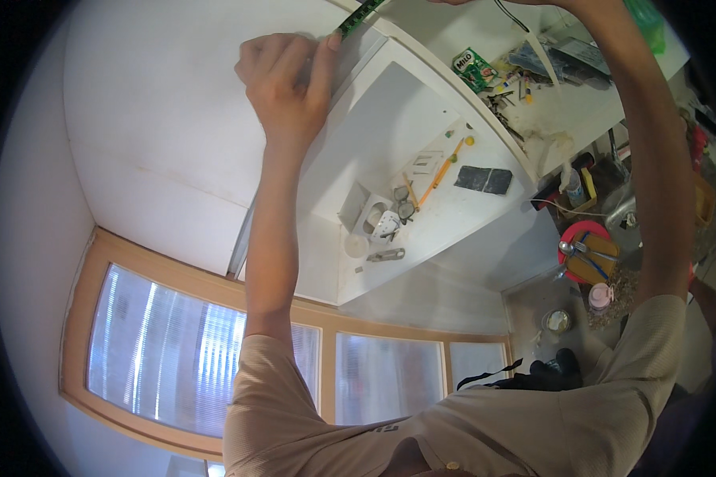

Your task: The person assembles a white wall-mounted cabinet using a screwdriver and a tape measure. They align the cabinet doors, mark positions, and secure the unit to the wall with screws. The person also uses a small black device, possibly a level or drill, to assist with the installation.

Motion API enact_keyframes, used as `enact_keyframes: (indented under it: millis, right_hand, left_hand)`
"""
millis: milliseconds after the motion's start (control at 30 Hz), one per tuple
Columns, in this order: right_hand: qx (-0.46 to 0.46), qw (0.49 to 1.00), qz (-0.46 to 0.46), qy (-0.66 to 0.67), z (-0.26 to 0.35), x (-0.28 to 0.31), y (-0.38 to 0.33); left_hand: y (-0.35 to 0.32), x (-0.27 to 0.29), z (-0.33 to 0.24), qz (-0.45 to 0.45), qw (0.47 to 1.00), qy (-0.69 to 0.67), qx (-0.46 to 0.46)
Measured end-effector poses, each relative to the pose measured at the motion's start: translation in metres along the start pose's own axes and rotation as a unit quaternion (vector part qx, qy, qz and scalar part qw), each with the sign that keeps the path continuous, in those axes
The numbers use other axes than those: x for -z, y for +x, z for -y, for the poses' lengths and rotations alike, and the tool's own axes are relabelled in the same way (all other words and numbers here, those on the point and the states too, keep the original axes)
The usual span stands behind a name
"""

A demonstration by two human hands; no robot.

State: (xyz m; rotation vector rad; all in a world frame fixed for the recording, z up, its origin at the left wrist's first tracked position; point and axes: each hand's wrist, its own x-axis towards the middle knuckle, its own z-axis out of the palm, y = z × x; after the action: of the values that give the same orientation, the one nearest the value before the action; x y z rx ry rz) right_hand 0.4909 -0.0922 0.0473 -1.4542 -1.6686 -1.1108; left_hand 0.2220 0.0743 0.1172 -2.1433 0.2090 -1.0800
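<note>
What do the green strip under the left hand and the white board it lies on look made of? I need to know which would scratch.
The green strip looks like a printed circuit board: flat, dark green, dotted with small pale marks. The white board looks like painted or laminated panel, smooth and matte, though the exact material is unclear. The left hand presses on it.

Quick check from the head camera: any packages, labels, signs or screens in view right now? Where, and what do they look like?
Drink sachet: lies on the upper white shelf, right of the left hand; small rectangular pouch, green with red and white print.
Bottle: lower right among clutter; pale label, too small to describe.
No signs or screens visible.
</note>
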Motion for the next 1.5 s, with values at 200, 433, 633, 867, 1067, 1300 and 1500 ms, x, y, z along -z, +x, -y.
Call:
enact_keyframes:
  millis: [200,433,633,867,1067,1300,1500]
  right_hand:
    - [-0.007,0.999,0.016,-0.035,0.007,0.008,0.006]
    - [-0.002,0.999,0.026,-0.027,0.029,0.008,0.018]
    - [0.002,0.999,0.020,-0.027,0.031,0.008,0.025]
    - [0.005,0.999,0.036,-0.013,0.041,0.008,0.027]
    - [0.015,1.000,0.006,-0.018,0.038,0.003,0.021]
    - [0.003,1.000,0.006,-0.009,0.039,0.003,0.021]
    - [-0.005,1.000,0.006,-0.027,0.038,0.004,0.020]
  left_hand:
    - [0.003,-0.005,-0.004,-0.004,0.999,0.042,-0.021]
    - [-0.001,-0.010,-0.003,-0.003,1.000,0.030,0.005]
    - [0.013,-0.003,-0.015,-0.016,0.999,0.042,-0.026]
    - [0.004,-0.008,-0.014,-0.025,0.999,0.032,0.012]
    - [0.002,-0.013,-0.013,-0.041,0.999,0.029,0.009]
    - [0.000,-0.013,-0.013,-0.031,0.998,0.036,0.027]
    - [0.002,-0.016,-0.013,-0.055,0.998,0.028,0.006]
